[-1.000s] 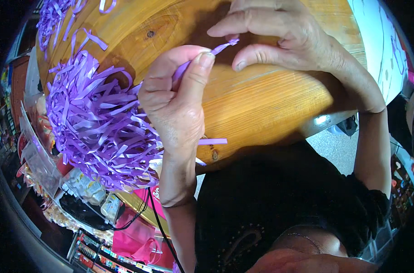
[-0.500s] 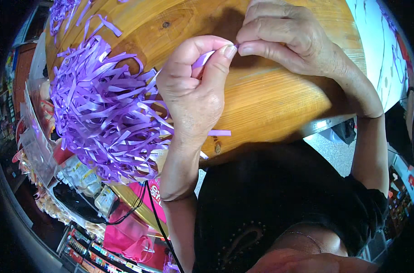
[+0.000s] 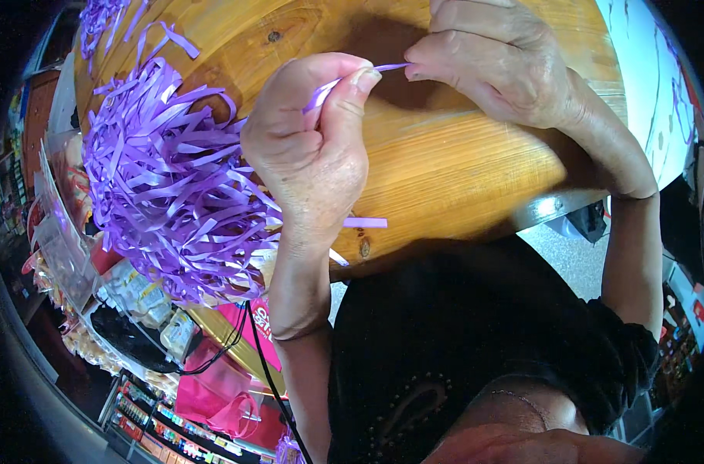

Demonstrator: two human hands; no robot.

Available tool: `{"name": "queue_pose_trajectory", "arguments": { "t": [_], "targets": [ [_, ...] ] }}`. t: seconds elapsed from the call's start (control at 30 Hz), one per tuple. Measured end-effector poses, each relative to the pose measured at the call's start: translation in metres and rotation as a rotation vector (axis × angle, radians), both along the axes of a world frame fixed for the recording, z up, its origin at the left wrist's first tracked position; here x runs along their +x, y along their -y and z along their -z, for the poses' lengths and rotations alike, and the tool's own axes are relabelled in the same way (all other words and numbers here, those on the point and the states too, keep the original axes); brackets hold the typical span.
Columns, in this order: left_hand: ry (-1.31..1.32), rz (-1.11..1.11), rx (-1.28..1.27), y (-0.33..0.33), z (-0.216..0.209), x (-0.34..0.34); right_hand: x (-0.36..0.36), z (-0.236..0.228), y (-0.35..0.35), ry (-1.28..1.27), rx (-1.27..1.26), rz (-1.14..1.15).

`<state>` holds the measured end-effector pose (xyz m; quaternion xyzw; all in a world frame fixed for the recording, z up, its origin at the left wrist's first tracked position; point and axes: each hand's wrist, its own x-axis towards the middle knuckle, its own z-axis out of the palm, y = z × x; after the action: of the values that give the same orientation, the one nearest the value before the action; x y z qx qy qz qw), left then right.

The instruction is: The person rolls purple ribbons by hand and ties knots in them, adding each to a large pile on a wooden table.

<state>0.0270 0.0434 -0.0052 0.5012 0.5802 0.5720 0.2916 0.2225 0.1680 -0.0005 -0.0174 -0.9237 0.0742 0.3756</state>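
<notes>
Above the wooden table a narrow purple ribbon (image 3: 391, 67) is stretched between my two hands. Thumb and forefinger of my left hand (image 3: 313, 139) pinch one part of it, and a loop of the ribbon shows inside that grip. My right hand (image 3: 499, 66) grips the other part with its fingers curled; its fingertips partly hide that end. Just left of my left hand lies a big loose heap of cut purple ribbons (image 3: 166, 185). A single ribbon piece (image 3: 366, 223) pokes out on the table beside my left wrist.
The round wooden table (image 3: 444, 170) ends in a curved edge near my body. More purple ribbons (image 3: 100, 27) lie at the far left. Below the table's left side are a pink bag (image 3: 220, 398), a black cable (image 3: 267, 371) and clear packages (image 3: 139, 294). A white marbled surface (image 3: 653, 93) is at the right.
My hands have drawn apart, the left one moving left and the right one slightly right. A short length of ribbon now shows taut between fingertips that were almost touching.
</notes>
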Motion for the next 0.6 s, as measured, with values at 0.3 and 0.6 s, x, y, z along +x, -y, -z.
{"name": "queue_pose_trajectory", "arguments": {
  "t": [0.3, 0.6],
  "targets": [
    [0.26, 0.024, -0.066, 0.002, -0.006, -0.003, 0.002, -0.004, 0.001, 0.114, -0.529, 0.039],
    [0.034, 0.074, -0.028, 0.001, -0.011, 0.004, 0.001, 0.003, 0.006, 0.003, -0.351, 0.003]
  ]
}}
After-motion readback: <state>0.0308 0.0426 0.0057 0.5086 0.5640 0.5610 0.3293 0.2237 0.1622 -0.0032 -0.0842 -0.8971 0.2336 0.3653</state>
